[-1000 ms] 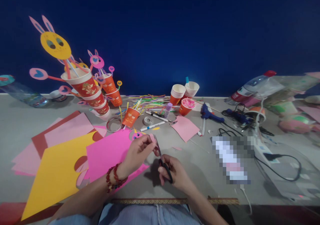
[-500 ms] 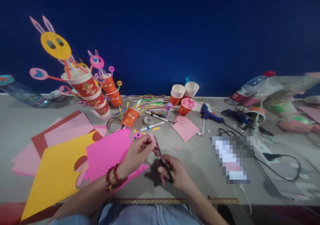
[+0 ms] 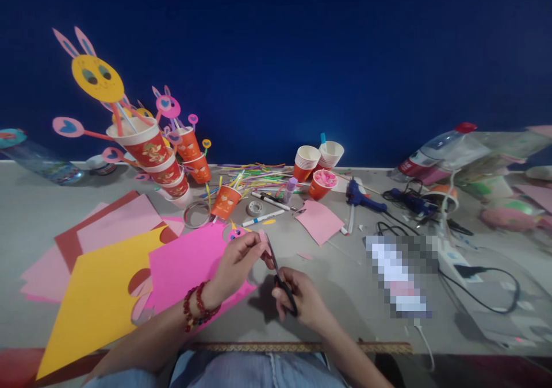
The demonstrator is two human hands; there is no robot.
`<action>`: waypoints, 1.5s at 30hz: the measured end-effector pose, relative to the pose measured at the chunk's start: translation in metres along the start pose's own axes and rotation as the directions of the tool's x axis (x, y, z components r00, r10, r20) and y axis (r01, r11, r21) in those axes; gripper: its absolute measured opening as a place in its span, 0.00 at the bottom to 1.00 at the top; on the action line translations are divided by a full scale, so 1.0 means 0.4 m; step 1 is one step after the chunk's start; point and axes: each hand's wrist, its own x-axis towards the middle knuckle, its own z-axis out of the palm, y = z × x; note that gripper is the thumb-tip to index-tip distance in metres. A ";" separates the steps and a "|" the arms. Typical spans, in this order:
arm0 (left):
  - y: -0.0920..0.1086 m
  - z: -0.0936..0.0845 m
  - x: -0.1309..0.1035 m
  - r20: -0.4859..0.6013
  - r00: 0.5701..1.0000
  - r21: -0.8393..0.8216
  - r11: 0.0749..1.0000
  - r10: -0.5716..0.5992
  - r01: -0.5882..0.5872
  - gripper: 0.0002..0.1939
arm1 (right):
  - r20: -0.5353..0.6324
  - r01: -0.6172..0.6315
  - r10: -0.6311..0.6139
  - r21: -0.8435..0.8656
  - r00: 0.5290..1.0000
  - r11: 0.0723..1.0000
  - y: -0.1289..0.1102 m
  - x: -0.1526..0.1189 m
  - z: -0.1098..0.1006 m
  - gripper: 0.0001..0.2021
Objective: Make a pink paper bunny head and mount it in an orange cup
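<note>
Between the fingertips of my left hand (image 3: 241, 264) is a small piece of pink paper (image 3: 263, 237), partly hidden by the fingers. My right hand (image 3: 304, 297) grips the black handles of a pair of scissors (image 3: 276, 257). The blades point up and away, right against the paper piece; whether they are parted I cannot tell. Under my left wrist lies a bright pink sheet (image 3: 185, 267) with a cut-out edge. A yellow sheet (image 3: 95, 296) with round cut-outs is farther left. A square of light pink paper (image 3: 319, 221) rests beyond my right hand.
Paper-cup rabbit figures (image 3: 149, 149) stand at the back left. Markers (image 3: 263, 218), a tape roll (image 3: 255, 207) and a cup of pink scraps (image 3: 323, 184) lie ahead. To the right are a blue glue gun (image 3: 364, 197), a blurred-out phone (image 3: 399, 279) and a power strip (image 3: 452, 258) with cables.
Almost nothing differs. Both hands hold nearly the same place, with the scissors still against the pink paper piece; the left fingers and paper have shifted very slightly.
</note>
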 end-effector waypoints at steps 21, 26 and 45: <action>0.005 0.007 -0.002 0.000 1.000 0.015 1.000 -0.002 0.002 0.16 | 0.017 0.009 -0.010 0.009 1.000 1.000 0.002 0.000 0.004 0.27; 0.004 0.006 -0.002 0.007 1.000 0.016 1.000 -0.004 0.004 0.16 | 0.013 0.009 -0.009 0.002 1.000 1.000 0.009 0.000 0.004 0.26; 0.009 0.000 -0.002 0.077 0.997 0.055 0.998 0.007 -0.011 0.15 | 0.067 -0.008 0.005 0.037 0.998 0.999 0.005 -0.011 -0.002 0.29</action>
